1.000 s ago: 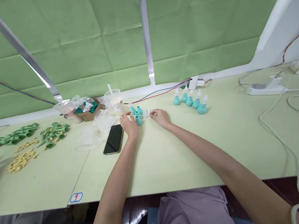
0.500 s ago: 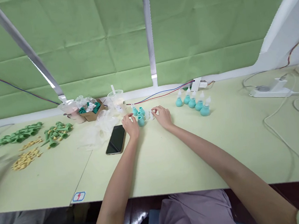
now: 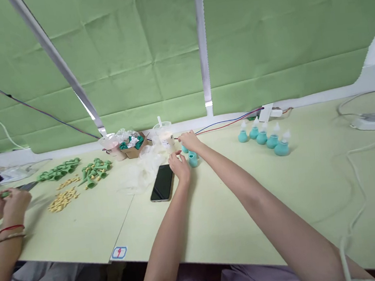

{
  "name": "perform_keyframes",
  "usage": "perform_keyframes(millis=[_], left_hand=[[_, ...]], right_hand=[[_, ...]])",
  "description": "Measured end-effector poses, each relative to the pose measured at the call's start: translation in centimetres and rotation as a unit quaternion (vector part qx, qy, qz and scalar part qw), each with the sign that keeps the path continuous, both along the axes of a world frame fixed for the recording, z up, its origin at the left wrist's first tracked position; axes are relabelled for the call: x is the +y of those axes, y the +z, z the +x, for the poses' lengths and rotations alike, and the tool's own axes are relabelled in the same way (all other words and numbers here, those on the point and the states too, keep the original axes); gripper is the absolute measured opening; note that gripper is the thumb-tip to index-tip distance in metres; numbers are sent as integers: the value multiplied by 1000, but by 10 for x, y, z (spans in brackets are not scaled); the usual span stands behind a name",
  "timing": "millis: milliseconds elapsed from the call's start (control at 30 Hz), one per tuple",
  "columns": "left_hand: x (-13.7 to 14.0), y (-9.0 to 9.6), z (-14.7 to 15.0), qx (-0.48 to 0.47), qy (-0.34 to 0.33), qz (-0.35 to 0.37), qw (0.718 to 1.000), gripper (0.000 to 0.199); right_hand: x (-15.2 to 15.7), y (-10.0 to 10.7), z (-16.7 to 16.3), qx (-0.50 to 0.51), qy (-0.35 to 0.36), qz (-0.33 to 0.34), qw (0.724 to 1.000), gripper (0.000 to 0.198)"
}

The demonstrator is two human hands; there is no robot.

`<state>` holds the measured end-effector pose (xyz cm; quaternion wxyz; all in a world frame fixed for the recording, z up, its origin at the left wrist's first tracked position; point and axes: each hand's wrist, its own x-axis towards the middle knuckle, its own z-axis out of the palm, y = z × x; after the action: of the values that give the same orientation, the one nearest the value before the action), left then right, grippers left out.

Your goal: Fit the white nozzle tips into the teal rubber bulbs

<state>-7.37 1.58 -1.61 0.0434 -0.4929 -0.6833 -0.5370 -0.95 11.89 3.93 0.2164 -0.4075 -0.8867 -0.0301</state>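
My left hand (image 3: 179, 166) rests beside a small group of teal bulb-shaped pots (image 3: 192, 159), its fingers curved and apart, with nothing visible in them. Above and behind that group, my right hand (image 3: 191, 142) reaches across to the left, fingers drawn together. What its fingertips hold, if anything, cannot be made out. My right wrist and forearm partly cover the pots. Just left of my left hand lies a black phone (image 3: 161, 183). Farther right stand several teal bulbs with clear pointed tips (image 3: 272, 141).
Behind my hands are a lidded cup with a straw (image 3: 165, 138), crumpled clear plastic (image 3: 142, 170) and a small cardboard box (image 3: 136, 150). Green horn-shaped pieces (image 3: 93, 170) and yellow bits (image 3: 63, 200) lie left, near another person's hands (image 3: 13, 204). A white cable (image 3: 359, 185) runs at right.
My right hand has moved left, from beside small white pieces to above the teal pots. Those white pieces no longer show. The view has swung left, revealing more of the other person's arms.
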Motion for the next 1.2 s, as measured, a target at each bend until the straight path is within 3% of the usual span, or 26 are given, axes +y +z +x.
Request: perform_keyframes(millis=[100, 200, 333, 467, 567, 667, 800, 1067, 1200], left_hand=[[-2, 4, 3, 16, 37, 10, 999, 25], [-4, 7, 6, 55, 55, 29, 997, 38], [-7, 10, 11, 171, -24, 15, 985, 34], [-17, 13, 28, 279, -108, 20, 954, 29], [-25, 13, 43, 338, -149, 28, 929, 28], [-29, 9, 53, 399, -180, 19, 899, 27], [-28, 3, 54, 445, -212, 4, 870, 26], [-29, 3, 53, 518, -255, -12, 816, 24], [-29, 3, 53, 527, -264, -23, 807, 23]], right_hand=[[-4, 0, 8, 81, 60, -2, 995, 19], [-16, 1, 26, 213, 136, -41, 967, 15], [-46, 0, 65, 310, 160, -114, 930, 16], [-83, -12, 114, 331, 107, -62, 936, 28], [-101, -29, 145, 285, 44, 59, 956, 17], [-108, -45, 162, 244, 2, 112, 963, 20], [-109, -55, 171, 172, 0, 131, 976, 22], [-103, -52, 177, 13, 46, 164, 985, 21], [-101, -53, 176, -12, 66, 142, 988, 22]])
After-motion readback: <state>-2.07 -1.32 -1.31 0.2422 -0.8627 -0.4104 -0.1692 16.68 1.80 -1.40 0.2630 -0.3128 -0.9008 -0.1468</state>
